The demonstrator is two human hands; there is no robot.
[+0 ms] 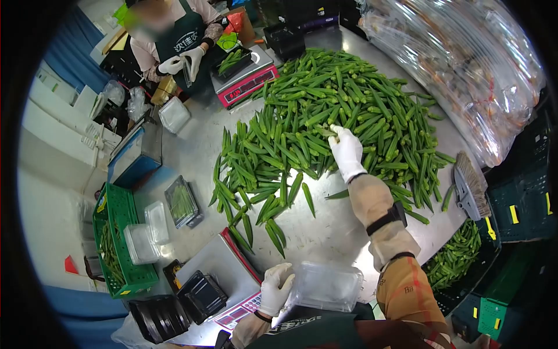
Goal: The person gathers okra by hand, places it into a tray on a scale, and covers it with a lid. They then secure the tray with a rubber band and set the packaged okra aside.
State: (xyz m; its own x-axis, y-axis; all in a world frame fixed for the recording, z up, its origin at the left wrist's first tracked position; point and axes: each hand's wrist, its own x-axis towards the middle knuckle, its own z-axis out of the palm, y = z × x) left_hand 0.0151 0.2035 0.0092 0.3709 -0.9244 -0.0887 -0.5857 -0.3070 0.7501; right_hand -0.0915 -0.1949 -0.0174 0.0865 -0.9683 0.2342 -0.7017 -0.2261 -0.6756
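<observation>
A broad heap of green okra (372,110) covers the middle and far side of the metal table. My right hand (347,154), in a white glove, reaches into the heap, its thumb and fingertips pinched on a pale okra pod (326,130). Near the table's front edge, my gloved left hand (275,291) has its thumb apart from the fingers and holds nothing. Just right of it lies a clear plastic lid (327,286). A digital scale (218,256) is on its left, with an empty black tray (202,296) on the platform.
Stacked black trays (158,319) stand at the front left. A green crate (125,250) holds okra, with clear lids (142,244) beside it. A packed box (182,202) sits left of the heap. Across the table, a gloved co-worker (180,46) stands by a second scale (247,75). A brush (469,186) lies right.
</observation>
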